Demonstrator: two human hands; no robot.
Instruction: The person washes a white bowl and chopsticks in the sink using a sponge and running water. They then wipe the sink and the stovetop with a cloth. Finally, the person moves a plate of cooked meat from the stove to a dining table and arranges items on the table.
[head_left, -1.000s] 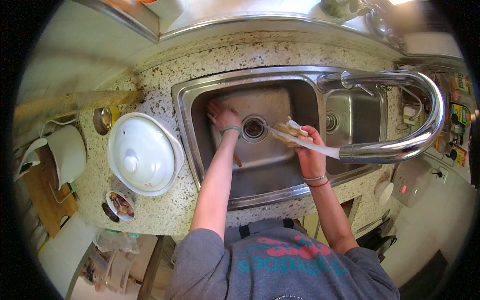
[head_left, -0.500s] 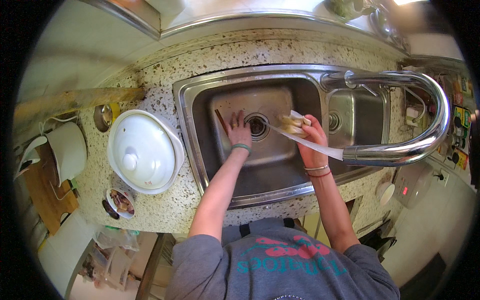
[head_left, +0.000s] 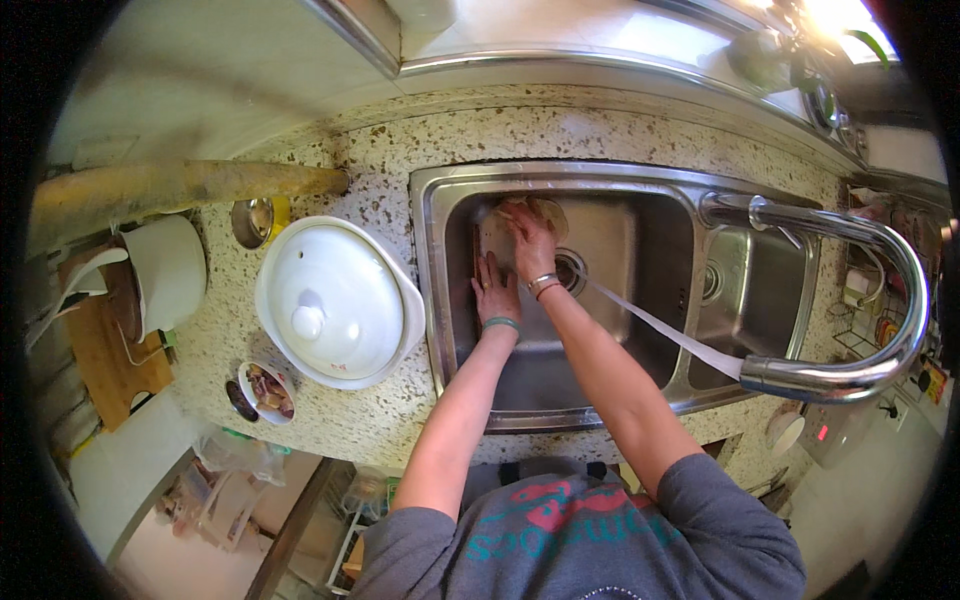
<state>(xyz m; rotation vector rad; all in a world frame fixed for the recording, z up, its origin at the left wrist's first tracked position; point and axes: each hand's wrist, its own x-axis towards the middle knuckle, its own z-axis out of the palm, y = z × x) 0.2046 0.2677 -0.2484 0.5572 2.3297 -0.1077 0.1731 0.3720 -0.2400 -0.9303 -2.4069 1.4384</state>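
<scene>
Both my hands reach into the left basin of a steel double sink (head_left: 432, 300). My right hand (head_left: 530, 245) is closed over a pale yellowish sponge (head_left: 545, 210) and presses it near the basin's far left corner. My left hand (head_left: 497, 292) lies flat beside it with fingers apart, resting on a brown flat wooden piece (head_left: 490, 238) at the basin's left side; how much of that piece is hidden I cannot tell. A thin stream of water (head_left: 670, 335) runs from the curved chrome faucet (head_left: 885, 260) toward the drain (head_left: 575, 272).
On the speckled counter left of the sink stand a white lidded pot (head_left: 335, 300), a small bowl of food scraps (head_left: 265, 390) and a small metal cup (head_left: 255, 220). A long wooden roller (head_left: 190, 185), a white jug (head_left: 165, 265) and a wooden board (head_left: 110, 355) lie further left.
Both hands have moved from the drain to the basin's far left corner. The right hand with the sponge crossed over next to the left hand. The water keeps running.
</scene>
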